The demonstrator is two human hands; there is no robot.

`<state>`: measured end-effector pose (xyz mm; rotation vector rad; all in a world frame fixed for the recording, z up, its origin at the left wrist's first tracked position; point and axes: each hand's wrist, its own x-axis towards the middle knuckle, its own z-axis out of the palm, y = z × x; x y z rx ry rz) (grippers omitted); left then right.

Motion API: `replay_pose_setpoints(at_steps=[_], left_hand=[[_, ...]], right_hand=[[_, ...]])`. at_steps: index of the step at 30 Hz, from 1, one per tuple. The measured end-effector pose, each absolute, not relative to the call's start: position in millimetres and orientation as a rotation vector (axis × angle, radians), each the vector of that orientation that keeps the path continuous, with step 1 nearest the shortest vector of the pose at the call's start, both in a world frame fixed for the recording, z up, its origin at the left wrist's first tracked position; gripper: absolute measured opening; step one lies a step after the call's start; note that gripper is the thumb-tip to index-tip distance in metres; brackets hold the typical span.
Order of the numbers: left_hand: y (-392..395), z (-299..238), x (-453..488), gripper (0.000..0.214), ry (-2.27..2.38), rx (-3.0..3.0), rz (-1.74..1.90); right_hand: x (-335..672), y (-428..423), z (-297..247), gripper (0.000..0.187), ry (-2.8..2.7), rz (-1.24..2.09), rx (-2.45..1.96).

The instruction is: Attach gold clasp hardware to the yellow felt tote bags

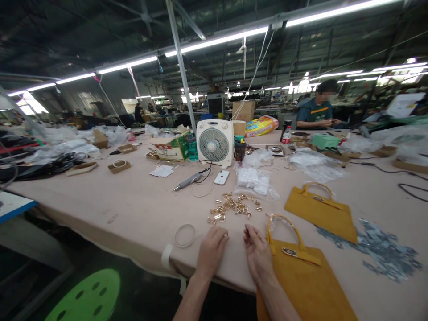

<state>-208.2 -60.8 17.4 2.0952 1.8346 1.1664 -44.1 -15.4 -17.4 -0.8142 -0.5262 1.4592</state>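
My left hand (211,250) is closed near the table's front edge, its fingers curled together; whatever is at the fingertips is too small to name. To its right, my right hand (257,252) is palm inward with thumb and fingers pressed together, and I cannot make out what they hold. Just beyond both hands lies a loose pile of small gold-coloured metal fittings (234,205). A mustard-yellow handbag (304,276) lies flat beside my right hand, its handle partly wrapped in clear plastic and a metal clasp on its front. A second yellow handbag (321,211) lies behind it.
Grey metal pieces (388,249) are heaped at the right. A tape ring (185,235) lies left of my hands. Further back are an electric screwdriver (189,181), a phone (221,177), a box fan (215,143) and plastic bags (254,180). A person (317,109) sits across the table.
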Motion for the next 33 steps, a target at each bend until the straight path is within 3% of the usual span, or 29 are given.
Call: replay_pose_setpoints(at_steps=[3,7,19,33], left_hand=[[-63.2,11.7,-191.2,0.02,1.53,2.106,1.379],[-63.3,5.7,-179.2,0.024,1.385,2.147,1.381],[-67.3,9.0,-180.5,0.024,1.329,2.136,1.327],[-69.3,8.6,-183.1,0.023,1.261,2.133,1.351]], right_hand=[[-40.5,-15.1,-14.1,0.025,-0.533,1.533,-0.782],[-38.1,-17.8,-4.9,0.031,-0.506,1.691,-0.736],[-41.8,-23.4,0.9,0.024,-0.627,1.749,-0.749],[-21.3,-20.4,4.6,0.028,-0.74,1.865,-0.756]])
